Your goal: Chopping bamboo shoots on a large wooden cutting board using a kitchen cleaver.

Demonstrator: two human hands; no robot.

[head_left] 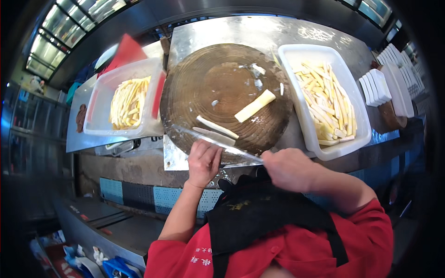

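Observation:
My right hand point(290, 169) grips a kitchen knife point(240, 152), its blade slanting up and left over the near edge of a round wooden chopping block point(222, 83). Curled fingers of my left hand point(204, 158) rest against the near side of the blade; whatever lies beneath them is hidden. Just beyond the blade is a thin pale strip point(218, 127) of what looks like bamboo shoot. A greyish slice-like shape point(213, 136) shows between that strip and the blade. Farther right on the block lies a thick, flat pale-yellow piece point(255, 106).
White scraps point(258, 69) dot the block's far right. A translucent plastic tub point(95, 107) of cut strips point(129, 104) stands left, a white tub point(361, 139) of pale-yellow sticks point(326, 100) right. Beyond it are stacked white dishes point(375, 87). A steel table point(229, 29) carries the block.

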